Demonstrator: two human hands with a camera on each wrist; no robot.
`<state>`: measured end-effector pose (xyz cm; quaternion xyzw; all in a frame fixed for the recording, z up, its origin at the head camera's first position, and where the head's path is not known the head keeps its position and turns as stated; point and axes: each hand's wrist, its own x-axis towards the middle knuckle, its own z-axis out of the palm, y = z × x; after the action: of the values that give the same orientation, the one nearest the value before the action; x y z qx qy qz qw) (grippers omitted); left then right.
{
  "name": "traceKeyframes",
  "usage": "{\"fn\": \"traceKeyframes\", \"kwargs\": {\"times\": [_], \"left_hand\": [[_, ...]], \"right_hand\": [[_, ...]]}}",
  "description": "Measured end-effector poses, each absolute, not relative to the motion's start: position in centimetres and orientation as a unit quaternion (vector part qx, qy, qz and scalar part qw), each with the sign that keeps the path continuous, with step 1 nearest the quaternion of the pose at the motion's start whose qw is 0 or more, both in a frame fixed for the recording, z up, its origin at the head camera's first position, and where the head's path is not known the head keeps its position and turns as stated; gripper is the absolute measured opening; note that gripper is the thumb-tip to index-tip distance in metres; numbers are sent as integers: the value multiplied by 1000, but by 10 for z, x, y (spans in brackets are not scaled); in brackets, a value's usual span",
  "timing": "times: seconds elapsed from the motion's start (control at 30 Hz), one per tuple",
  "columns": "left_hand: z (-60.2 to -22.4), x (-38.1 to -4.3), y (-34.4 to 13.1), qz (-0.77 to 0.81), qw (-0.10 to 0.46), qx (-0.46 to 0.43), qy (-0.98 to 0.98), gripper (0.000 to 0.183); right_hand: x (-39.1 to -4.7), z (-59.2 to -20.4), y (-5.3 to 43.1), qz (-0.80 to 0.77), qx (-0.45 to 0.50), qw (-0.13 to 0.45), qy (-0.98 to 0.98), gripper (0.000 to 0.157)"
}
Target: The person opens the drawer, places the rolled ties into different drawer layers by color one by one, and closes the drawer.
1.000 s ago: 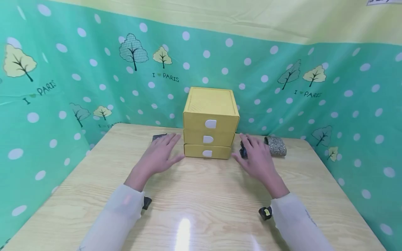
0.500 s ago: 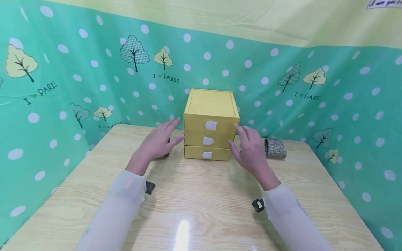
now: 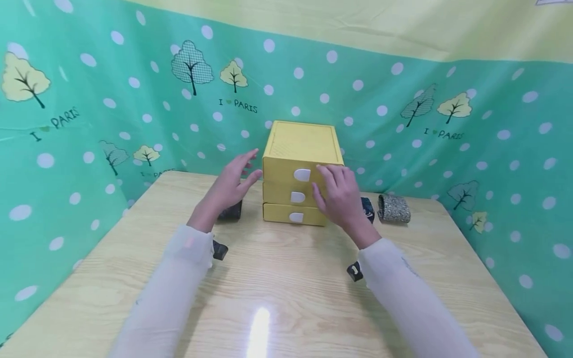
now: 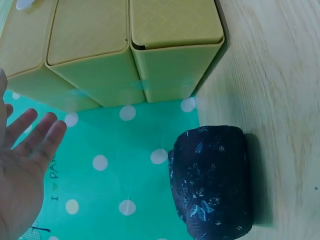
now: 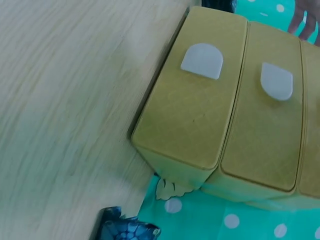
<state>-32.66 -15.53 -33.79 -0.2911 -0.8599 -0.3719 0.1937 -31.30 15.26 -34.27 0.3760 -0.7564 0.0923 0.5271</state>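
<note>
A yellow box of three stacked drawers (image 3: 304, 141) stands at the back of the table, each drawer front bearing a white tab handle (image 5: 202, 61). My left hand (image 3: 226, 186) is raised beside the box's left side, fingers spread and apart from it in the left wrist view. In front of the upper drawers' right part is my right hand (image 3: 342, 201), its fingers slightly bent and fingertips right at the top drawer's front. It covers part of those fronts and holds nothing visible. The right wrist view shows the drawer fronts, not the right hand.
A dark patterned cloth roll (image 4: 212, 182) lies left of the box. Right of it are a dark blue patterned item (image 3: 368, 209), partly behind my right arm, and a grey speckled roll (image 3: 394, 209). A green dotted curtain (image 3: 215, 134) hangs around the wooden table (image 3: 277, 278).
Both hands have risen from near table level. My right hand has moved left, from the box's right edge to in front of the drawers, uncovering the dark blue item. The drawers stay closed.
</note>
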Motion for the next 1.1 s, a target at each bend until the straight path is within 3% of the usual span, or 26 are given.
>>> {"fn": "traceKeyframes", "kwargs": {"times": [0.4, 1.1], "left_hand": [[-341, -337, -154, -440, 183, -310, -823, 63], [-357, -347, -145, -571, 161, -322, -738, 61]], "right_hand": [[-314, -340, 124, 81, 405, 509, -755, 39], [-324, -350, 121, 30, 409, 529, -743, 31]]}}
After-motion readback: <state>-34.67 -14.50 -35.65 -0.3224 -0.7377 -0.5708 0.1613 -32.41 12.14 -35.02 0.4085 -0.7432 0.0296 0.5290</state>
